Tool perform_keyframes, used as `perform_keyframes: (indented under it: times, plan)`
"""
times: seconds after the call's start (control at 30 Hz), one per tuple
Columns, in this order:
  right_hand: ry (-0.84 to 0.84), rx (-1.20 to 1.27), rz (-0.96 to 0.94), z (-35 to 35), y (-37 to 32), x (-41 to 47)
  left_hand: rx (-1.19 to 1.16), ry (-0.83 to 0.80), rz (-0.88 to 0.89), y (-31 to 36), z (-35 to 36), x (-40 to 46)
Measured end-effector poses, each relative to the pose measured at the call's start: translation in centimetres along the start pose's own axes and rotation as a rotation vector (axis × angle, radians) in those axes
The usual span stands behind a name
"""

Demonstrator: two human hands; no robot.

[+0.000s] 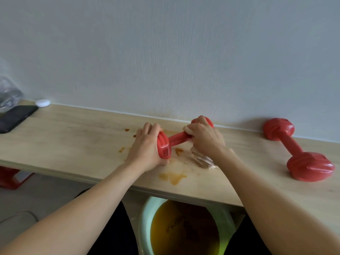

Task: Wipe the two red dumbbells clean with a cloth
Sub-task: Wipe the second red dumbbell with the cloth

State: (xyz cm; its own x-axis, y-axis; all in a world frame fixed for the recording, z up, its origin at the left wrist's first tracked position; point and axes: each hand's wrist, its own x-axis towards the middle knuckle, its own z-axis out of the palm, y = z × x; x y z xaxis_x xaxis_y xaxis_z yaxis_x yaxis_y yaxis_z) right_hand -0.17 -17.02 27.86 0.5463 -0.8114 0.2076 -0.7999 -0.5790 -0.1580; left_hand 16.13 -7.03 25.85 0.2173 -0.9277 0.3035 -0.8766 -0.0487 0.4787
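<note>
Two bare forearms reach up from the lower corners of the frame, over a pale green basin (145, 225) of orange-brown liquid at bottom centre, under the edge of a light wooden table (77, 137). At centre frame, the left hand (147, 146) curls round the near end of a red dumbbell (177, 139), likely bracing it so it cannot roll. The right hand (204, 138) clasps a pale cloth (202, 161) round the bar by the far end; the cloth's loose tail trails onto the table below the wrist. Orange-brown smears (173, 177) stain the wood around and below the dumbbell. A second red dumbbell (296, 150) lies untouched at centre right, one end near the wall (165, 52); whether it is already clean cannot be told. At the left edge sit a black phone (15, 117), a white disc (42, 102) and a clear plastic bag (8, 94).
</note>
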Motion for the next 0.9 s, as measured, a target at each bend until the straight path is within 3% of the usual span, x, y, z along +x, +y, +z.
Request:
perform_keyframes:
  times: [0.13, 0.3, 0.57, 0.8, 0.9]
  plan:
    - [0.016, 0.204, 0.03, -0.9, 1.5, -1.3, 0.072, -0.053, -0.034, 0.9, -0.6, -0.2]
    - [0.159, 0.467, 0.2, -3.8, 4.4, -2.6, 0.165, -0.165, -0.095, 3.1, -1.3, 1.2]
    - [0.225, 0.564, 0.324, -4.5, 7.0, -3.5, 0.234, -0.273, -0.099, 8.7, 1.8, 5.6]
    - [0.272, 0.565, 0.39, -4.1, 8.7, -3.4, 0.357, -0.355, -0.327, 9.5, 4.7, 8.7]
    - [0.275, 0.56, 0.387, -3.6, 9.0, -3.0, 0.273, -0.422, -0.409, 8.5, 5.2, 9.6]
